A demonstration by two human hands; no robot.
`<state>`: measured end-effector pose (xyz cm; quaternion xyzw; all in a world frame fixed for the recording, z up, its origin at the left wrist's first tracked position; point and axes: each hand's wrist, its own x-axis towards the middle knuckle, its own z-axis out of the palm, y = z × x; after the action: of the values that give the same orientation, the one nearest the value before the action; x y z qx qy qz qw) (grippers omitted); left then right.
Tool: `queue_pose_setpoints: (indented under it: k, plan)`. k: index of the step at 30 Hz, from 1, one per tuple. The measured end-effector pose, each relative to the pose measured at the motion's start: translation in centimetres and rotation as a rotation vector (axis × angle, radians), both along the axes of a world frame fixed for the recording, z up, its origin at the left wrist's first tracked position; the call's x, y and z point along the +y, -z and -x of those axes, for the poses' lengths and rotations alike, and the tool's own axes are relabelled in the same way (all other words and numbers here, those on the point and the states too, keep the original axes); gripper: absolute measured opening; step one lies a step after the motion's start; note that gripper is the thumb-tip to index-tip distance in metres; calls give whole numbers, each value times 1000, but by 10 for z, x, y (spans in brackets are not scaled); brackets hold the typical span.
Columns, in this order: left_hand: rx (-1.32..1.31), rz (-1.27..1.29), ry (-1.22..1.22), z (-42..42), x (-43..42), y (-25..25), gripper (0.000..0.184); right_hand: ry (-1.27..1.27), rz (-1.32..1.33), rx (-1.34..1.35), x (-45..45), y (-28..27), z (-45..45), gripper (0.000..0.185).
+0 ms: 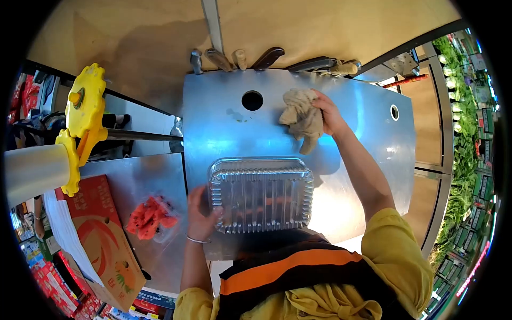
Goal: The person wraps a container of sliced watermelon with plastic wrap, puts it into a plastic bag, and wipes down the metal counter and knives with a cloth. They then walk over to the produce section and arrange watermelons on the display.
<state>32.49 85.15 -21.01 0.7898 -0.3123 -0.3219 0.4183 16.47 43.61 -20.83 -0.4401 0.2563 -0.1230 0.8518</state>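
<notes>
My right hand (329, 113) is closed around a crumpled beige cloth (302, 114), over the far middle of the metal worktop (218, 128). Near the front edge, a clear plastic container (261, 197) with ribbed sides is in my left hand (201, 214). The fingers of that hand grip its left side, and some of them are hidden behind the rim. Through the container's clear plastic I see the shine of the steel below.
Several knives (268, 57) line the worktop's back edge, handles up. A round hole (252, 100) pierces the steel. On the left lower surface lie red chunks like watermelon (151, 217), beside a cardboard box (101, 234). A yellow clamp (85, 117) juts in; leafy vegetables (461, 176) fill shelves right.
</notes>
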Motion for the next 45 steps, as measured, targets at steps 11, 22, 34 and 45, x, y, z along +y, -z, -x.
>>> queue_pose_setpoints:
  k: [11,22,34,45]
  plan:
    - [190,107,356,33,-216,-68,21,369,23,-406,73,-80,87,21]
    - [2,725,667,75,-274,-87,30,195,747,106,53,-82,79,38]
    - [1182,209,32,42,-331,1,44,567,-537,192,-24,-28,32,30]
    - [193,113,347,53,-323,40,43,582,857,522,-27,44,-30,37]
